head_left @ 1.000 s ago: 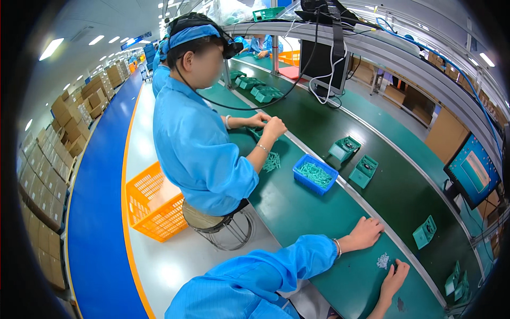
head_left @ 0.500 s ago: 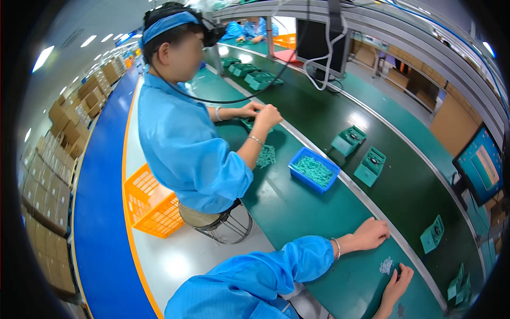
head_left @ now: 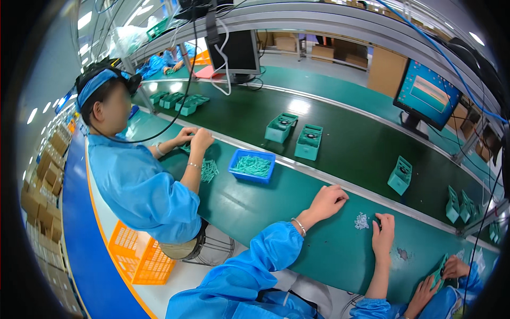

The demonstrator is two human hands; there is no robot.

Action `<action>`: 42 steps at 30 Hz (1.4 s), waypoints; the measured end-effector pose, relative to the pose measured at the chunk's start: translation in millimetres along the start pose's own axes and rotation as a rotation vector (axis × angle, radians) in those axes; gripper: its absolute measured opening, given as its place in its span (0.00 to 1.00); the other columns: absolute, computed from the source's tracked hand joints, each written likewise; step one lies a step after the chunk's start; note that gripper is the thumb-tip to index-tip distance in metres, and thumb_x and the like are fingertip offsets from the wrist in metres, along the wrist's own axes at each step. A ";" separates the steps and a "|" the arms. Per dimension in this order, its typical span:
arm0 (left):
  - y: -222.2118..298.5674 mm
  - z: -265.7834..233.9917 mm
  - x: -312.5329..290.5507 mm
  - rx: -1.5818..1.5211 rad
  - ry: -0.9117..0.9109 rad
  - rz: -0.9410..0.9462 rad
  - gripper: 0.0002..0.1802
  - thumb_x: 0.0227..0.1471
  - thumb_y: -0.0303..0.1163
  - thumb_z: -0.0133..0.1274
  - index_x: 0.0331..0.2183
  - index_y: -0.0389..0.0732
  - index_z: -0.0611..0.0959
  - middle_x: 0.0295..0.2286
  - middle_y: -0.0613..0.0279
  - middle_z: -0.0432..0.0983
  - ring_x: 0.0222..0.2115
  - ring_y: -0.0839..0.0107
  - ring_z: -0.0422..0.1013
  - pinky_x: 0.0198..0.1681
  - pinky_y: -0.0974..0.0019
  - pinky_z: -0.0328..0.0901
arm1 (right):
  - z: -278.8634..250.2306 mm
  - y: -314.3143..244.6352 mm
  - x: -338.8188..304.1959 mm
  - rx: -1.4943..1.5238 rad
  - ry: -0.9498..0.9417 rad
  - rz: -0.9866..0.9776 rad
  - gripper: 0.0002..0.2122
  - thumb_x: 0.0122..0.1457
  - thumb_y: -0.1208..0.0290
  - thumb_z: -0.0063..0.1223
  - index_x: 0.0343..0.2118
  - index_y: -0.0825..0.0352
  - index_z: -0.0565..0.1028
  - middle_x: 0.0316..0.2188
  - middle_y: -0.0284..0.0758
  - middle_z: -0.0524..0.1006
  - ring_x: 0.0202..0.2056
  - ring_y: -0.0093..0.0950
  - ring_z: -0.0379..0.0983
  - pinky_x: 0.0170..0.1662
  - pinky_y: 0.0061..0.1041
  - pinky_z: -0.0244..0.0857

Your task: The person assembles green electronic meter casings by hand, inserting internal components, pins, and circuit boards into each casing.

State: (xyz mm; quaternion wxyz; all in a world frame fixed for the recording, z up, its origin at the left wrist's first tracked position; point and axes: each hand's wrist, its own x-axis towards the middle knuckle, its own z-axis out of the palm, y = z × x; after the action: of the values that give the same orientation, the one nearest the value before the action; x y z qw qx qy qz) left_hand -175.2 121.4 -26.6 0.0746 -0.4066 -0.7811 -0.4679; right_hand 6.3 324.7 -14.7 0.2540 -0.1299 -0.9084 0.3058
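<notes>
My left hand (head_left: 328,203) rests low over the green worktable, left of a small pile of pale bits (head_left: 362,221). Its fingers are curled in and pressed together; whatever they may hold is too small to make out. To the right of the pile is my right hand (head_left: 383,234), thumb and bent fingers apart, and I see nothing in it. Farther left stands a blue bin (head_left: 252,166) filled with thin green plastic pieces (head_left: 252,165), beside a loose heap of the same kind (head_left: 209,170).
A dark green conveyor (head_left: 350,159) behind a metal rail carries several turquoise housings (head_left: 309,142) with round black parts. One co-worker (head_left: 143,175) sits at left; another's hands (head_left: 425,293) hold a green part at lower right. Monitors (head_left: 429,95) stand beyond; an orange crate (head_left: 141,255) is on the floor.
My view has swung to the right, bringing the right-hand co-worker's hands into sight. Both my hands stay beside the pale pile, their poses little altered.
</notes>
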 end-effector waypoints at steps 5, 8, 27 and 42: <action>6.5 2.0 4.3 -0.068 -0.030 -0.031 0.02 0.53 0.28 0.62 0.32 0.44 0.88 0.31 0.63 0.78 0.31 0.61 0.75 0.39 0.57 0.65 | -5.5 -1.4 1.0 0.000 0.028 0.018 0.12 0.58 0.82 0.59 0.45 0.68 0.77 0.42 0.41 0.72 0.46 0.42 0.73 0.50 0.35 0.68; 4.8 1.1 2.8 -0.055 -0.036 -0.035 0.02 0.53 0.28 0.62 0.32 0.44 0.88 0.31 0.64 0.78 0.30 0.62 0.75 0.40 0.57 0.65 | -4.9 -3.3 -0.7 0.005 0.025 0.010 0.12 0.57 0.82 0.60 0.45 0.68 0.77 0.42 0.41 0.72 0.45 0.41 0.73 0.50 0.35 0.68; 6.1 1.8 3.2 0.004 -0.072 -0.003 0.03 0.53 0.29 0.61 0.33 0.43 0.88 0.30 0.65 0.77 0.34 0.64 0.74 0.41 0.57 0.62 | -7.1 -4.4 -0.2 -0.015 0.001 0.039 0.11 0.58 0.81 0.59 0.45 0.69 0.77 0.42 0.40 0.72 0.44 0.40 0.73 0.48 0.34 0.68; 6.4 0.2 5.2 0.030 -0.038 0.016 0.03 0.52 0.29 0.63 0.31 0.45 0.89 0.31 0.64 0.79 0.31 0.61 0.76 0.39 0.57 0.64 | -2.3 4.1 1.0 -0.011 0.024 0.002 0.13 0.57 0.80 0.62 0.46 0.67 0.78 0.43 0.41 0.74 0.46 0.43 0.74 0.49 0.36 0.69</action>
State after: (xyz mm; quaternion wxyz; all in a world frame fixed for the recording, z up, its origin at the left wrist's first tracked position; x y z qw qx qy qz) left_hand -174.1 126.1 -19.8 0.0694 -0.4206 -0.7861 -0.4476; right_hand 7.0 329.4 -15.4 0.2638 -0.1358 -0.9067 0.2996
